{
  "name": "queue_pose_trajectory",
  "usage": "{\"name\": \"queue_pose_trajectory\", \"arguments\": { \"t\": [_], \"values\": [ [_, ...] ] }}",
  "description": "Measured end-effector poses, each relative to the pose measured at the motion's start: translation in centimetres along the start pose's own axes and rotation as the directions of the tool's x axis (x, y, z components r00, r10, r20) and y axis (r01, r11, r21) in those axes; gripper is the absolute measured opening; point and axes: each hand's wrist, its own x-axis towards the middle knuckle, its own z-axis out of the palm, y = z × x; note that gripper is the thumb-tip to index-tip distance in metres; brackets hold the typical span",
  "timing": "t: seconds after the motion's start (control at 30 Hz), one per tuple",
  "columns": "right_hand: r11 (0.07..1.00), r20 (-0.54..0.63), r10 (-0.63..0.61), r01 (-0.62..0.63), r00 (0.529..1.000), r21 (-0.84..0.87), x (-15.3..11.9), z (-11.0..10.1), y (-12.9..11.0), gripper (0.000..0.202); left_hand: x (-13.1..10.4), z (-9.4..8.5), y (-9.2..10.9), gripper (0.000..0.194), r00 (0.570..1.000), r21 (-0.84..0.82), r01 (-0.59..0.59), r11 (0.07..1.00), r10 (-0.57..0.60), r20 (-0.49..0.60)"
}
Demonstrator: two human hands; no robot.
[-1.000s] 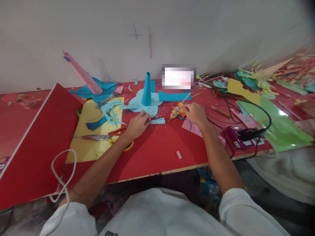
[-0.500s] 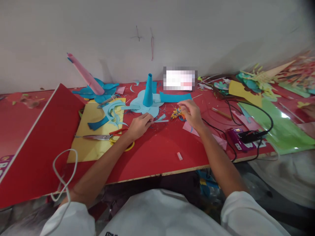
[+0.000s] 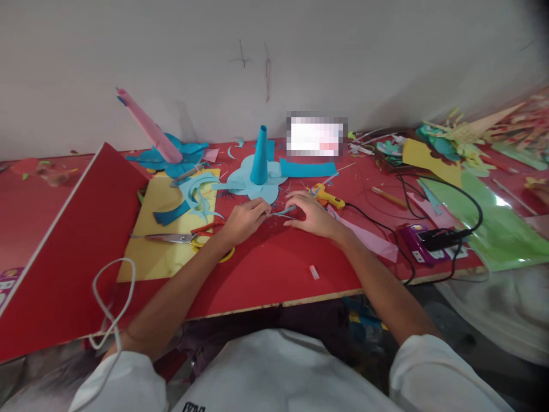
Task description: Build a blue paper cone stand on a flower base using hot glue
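My left hand point(image 3: 247, 221) is closed on one end of a thin light-blue paper strip point(image 3: 283, 213), low in front of the blue flower shape. My right hand point(image 3: 312, 215) curves around the strip's other end, thumb and fingers apart. A dark-blue paper cone point(image 3: 259, 157) stands upright on light-blue paper petals point(image 3: 240, 176). Just beyond my right hand lies a yellow glue gun point(image 3: 329, 196). Scissors point(image 3: 171, 238) with red and yellow handles rest by my left forearm on a yellow sheet point(image 3: 148, 263).
A pink cone point(image 3: 150, 126) leans on blue petals at the back left. A red board point(image 3: 81, 246) slants at the left. Behind stands a blurred bright screen point(image 3: 315, 136). A purple box point(image 3: 422, 243) with black cables and a green sheet point(image 3: 493, 223) lie right.
My right hand has moved left and down from beside the glue gun to the paper strip, uncovering the yellow gun. My left hand stays nearly in place, closed on the strip.
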Motion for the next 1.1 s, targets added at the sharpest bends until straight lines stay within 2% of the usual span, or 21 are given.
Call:
{"name": "queue_pose_trajectory", "arguments": {
  "t": [0.23, 0.6, 0.77, 1.0, 1.1],
  "values": [
    [1.0, -0.039, -0.015, 0.014, 0.999, -0.02, 0.1, 0.2, 0.2, 0.015, 0.0, 0.0, -0.1, 0.014, 1.0, -0.001, -0.014, 1.0, 0.014, 0.018],
    [0.999, -0.039, -0.026, 0.025, 0.999, -0.02, 0.2, 0.2, 0.1, 0.012, 0.0, 0.0, 0.0, 0.015, 0.997, 0.029, 0.029, 0.999, -0.03, 0.067],
    [0.999, -0.045, -0.031, 0.03, 0.999, -0.024, 0.2, 0.2, 0.0, 0.011, 0.1, 0.2, -0.4, 0.025, 0.995, 0.062, -0.01, 0.998, 0.004, 0.096],
    [0.998, -0.109, -0.054, 0.052, 0.993, -0.023, 0.2, -0.7, -0.2, 0.012, 0.0, 0.3, -0.7, 0.027, 0.996, 0.039, 0.016, 0.999, -0.02, 0.086],
    [0.999, -0.218, -0.035, 0.031, 0.975, -0.022, 0.3, -1.5, -0.3, 0.017, 0.1, 0.3, -0.5, 0.026, 0.997, -0.006, 0.051, 0.999, -0.051, 0.062]
  ]
}}
